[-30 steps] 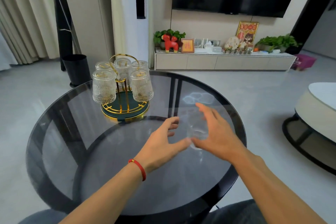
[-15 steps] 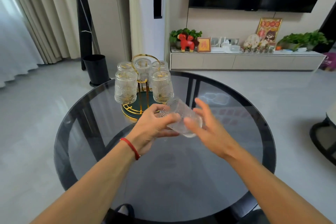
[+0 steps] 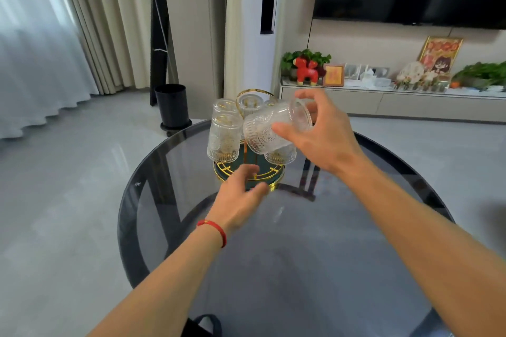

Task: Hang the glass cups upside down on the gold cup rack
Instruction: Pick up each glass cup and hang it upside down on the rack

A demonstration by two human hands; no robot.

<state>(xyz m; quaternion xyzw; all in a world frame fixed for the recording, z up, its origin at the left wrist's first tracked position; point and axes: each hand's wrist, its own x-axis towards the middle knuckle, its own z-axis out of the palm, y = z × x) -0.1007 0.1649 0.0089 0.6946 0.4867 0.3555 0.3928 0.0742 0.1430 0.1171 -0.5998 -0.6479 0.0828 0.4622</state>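
A gold cup rack [image 3: 247, 174] with a green round base stands at the far side of the round glass table [image 3: 301, 241]. Several ribbed glass cups [image 3: 224, 135] hang upside down on it. My right hand [image 3: 320, 131] grips another ribbed glass cup [image 3: 269, 128], tilted on its side just in front of the rack's right half, mouth toward the right. My left hand [image 3: 241, 194] hovers low in front of the rack's base, fingers loosely curled, holding nothing. A red string bracelet circles that wrist.
A black bin [image 3: 172, 105] stands on the floor beyond the table's far left edge. A low white cabinet [image 3: 383, 102] with plants and ornaments runs along the back wall under a dark TV. Curtains hang at the left.
The left hand has let go of the cup and dropped toward the rack's base. The right hand alone has lifted the cup up and forward, level with the hanging cups.
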